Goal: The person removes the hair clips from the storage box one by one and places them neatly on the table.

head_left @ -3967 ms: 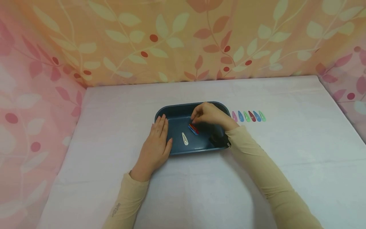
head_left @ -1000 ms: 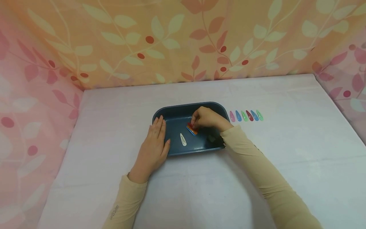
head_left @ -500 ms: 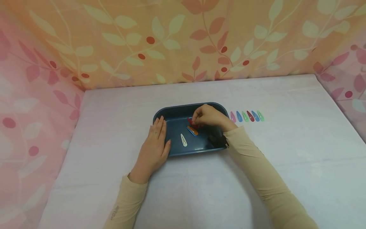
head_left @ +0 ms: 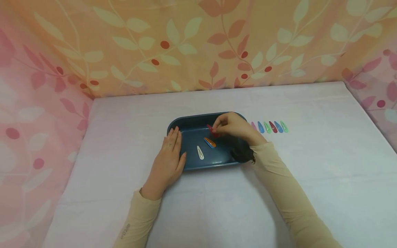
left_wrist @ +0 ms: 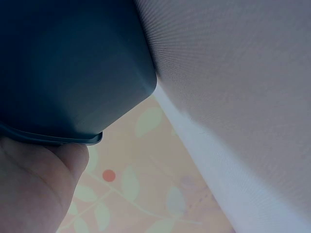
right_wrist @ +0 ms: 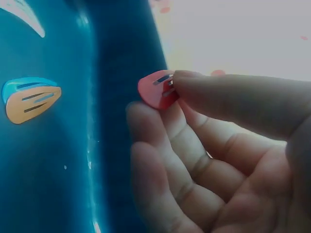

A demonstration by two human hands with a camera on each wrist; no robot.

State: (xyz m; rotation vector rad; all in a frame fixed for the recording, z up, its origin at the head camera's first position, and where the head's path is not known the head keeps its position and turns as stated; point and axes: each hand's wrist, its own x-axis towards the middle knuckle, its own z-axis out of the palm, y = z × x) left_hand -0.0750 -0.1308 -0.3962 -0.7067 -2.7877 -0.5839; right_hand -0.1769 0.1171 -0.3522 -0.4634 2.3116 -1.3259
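Right hand (head_left: 232, 128): thumb and fingertips together, grip clamped on a red clip (right_wrist: 155, 92), a flat, smooth teardrop with slits cut through it. Clip sits over the inside of the tray (head_left: 192, 137), toward the far wall; cannot tell whether it touches the tray.

Tray: dark blue, glossy, oblong with rounded corners, raised walls and a lipped rim. Left hand (head_left: 167, 160) lies along its left end, fingers straight and side by side over the rim, thumb apart; grip not closed round anything.

On the tray floor, just below the red clip: an orange clip (right_wrist: 31, 106) partly overlapping a blue clip (right_wrist: 34, 80), both slotted teardrops. Nearer the front, a slim white clip (head_left: 200, 152), apart from that pair.

Right of the tray, on the table (head_left: 204, 206), a row of glossy clips (head_left: 273, 127): pink, blue, green, dark red, blue, green, all roughly upright. Table covering white, finely ribbed up close, faintly creased. Sleeves (head_left: 283, 186) beige, thin, wrinkled. Behind, leaf-printed fabric (head_left: 130, 24).
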